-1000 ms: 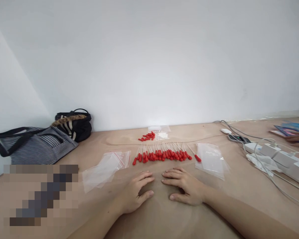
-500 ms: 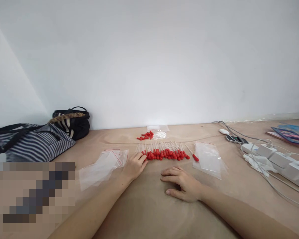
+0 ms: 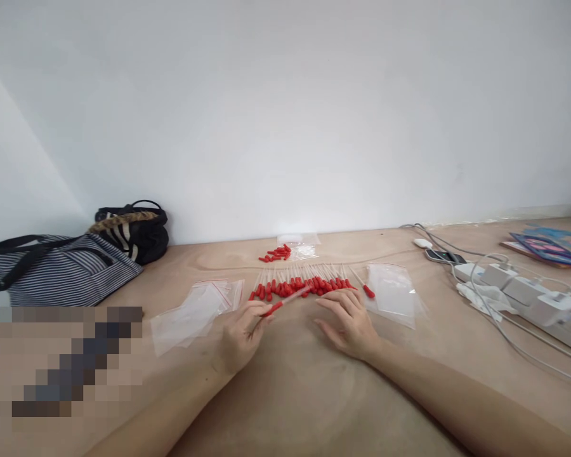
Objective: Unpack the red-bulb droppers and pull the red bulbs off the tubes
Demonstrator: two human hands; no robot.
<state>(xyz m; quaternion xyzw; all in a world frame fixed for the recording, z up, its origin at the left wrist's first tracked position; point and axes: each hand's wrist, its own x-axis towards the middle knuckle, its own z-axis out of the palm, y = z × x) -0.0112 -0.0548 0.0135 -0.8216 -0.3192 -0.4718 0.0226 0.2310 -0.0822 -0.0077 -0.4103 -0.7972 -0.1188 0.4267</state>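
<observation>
My left hand (image 3: 243, 333) pinches a dropper (image 3: 292, 296) by its red bulb end. Its thin clear tube points up and to the right, in front of a row of similar droppers (image 3: 323, 285) lying side by side, red bulbs toward me and tubes toward the wall. My right hand (image 3: 349, 324) is open at the right part of the row, thumb apart from the fingers, and its fingertips overlap the nearest bulbs in view; I cannot tell whether they touch. One dropper (image 3: 368, 291) lies a little apart at the right end.
Clear zip bags lie left (image 3: 190, 317) and right (image 3: 390, 292) of the row. Behind it are loose red bulbs (image 3: 276, 253) and clear tubes (image 3: 304, 251). A striped bag (image 3: 71, 270) and a black bag (image 3: 147, 238) stand left; a power strip (image 3: 528, 292) with cables is right.
My left hand has drawn back from the row's left end with a dropper in its fingers. My right hand has moved forward, closer to the row.
</observation>
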